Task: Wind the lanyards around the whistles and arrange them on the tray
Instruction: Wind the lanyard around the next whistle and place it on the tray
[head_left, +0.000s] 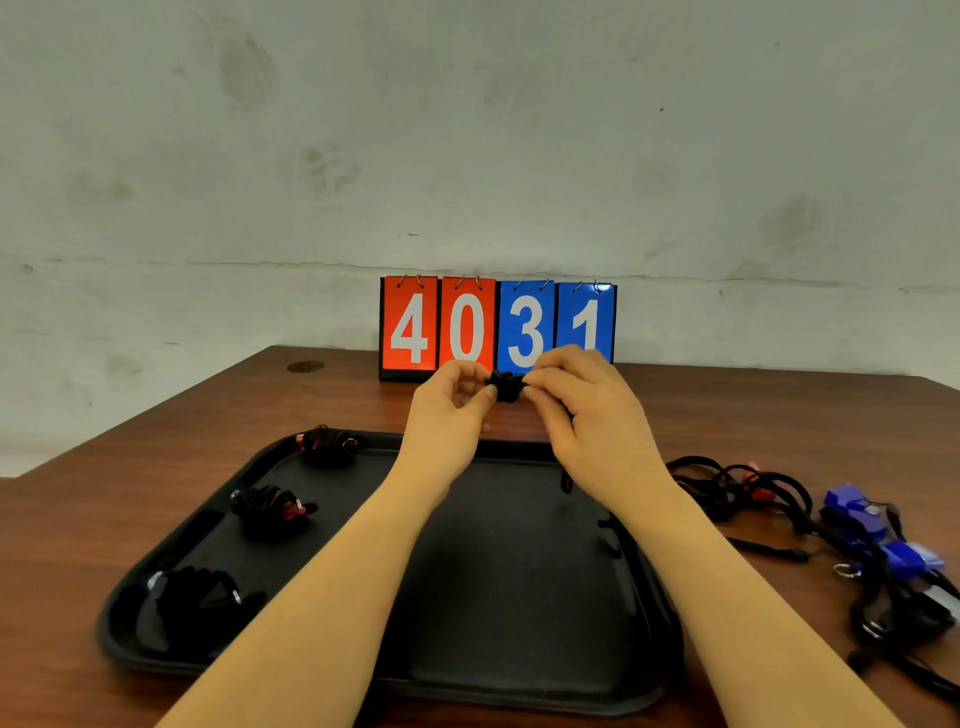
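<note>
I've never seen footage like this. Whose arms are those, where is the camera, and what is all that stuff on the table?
There is no machine here: a person wears a camera on the head, so this single picture looks forward and down along their own arms. The left hand and right hand together pinch a small black bundle, seemingly a whistle wrapped in its cord, above a black tray. Three wound bundles already lie along the tray's left side. On the wooden table, to the right, sits a tangle of unwound lanyards with blue whistles. Behind stands a flip scoreboard reading 4031.
</note>
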